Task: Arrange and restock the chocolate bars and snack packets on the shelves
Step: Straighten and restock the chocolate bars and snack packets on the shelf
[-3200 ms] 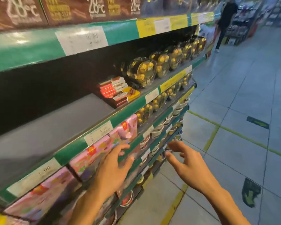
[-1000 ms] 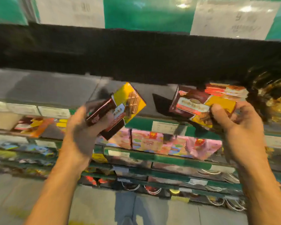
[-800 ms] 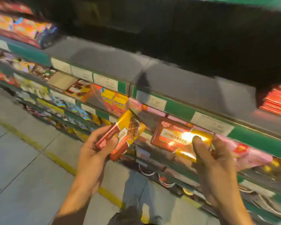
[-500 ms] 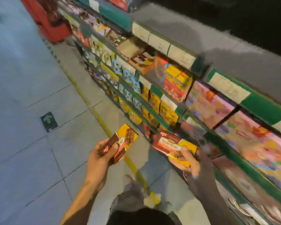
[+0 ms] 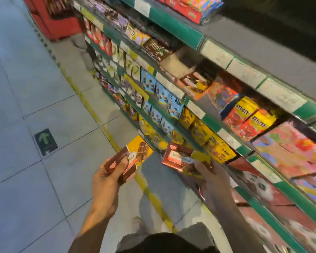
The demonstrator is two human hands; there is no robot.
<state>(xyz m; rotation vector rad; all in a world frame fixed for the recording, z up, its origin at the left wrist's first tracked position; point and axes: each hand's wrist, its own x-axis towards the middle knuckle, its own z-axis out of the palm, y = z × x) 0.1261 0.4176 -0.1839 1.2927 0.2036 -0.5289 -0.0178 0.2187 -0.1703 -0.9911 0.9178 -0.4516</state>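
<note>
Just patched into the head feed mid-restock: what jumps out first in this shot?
Two brown-and-yellow chocolate packs held over the aisle floor: one stack gripped in the left hand, another pack in the right hand. To the right, green-edged shelves run away crammed with snacks, with yellow M&M's boxes brightest. A green arrow sticker marks the floor at left.

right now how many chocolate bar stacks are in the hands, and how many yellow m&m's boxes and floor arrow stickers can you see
chocolate bar stacks in hand: 2, one in the left hand at, one in the right hand at
yellow m&m's boxes: 2
floor arrow stickers: 1
total: 5
</note>
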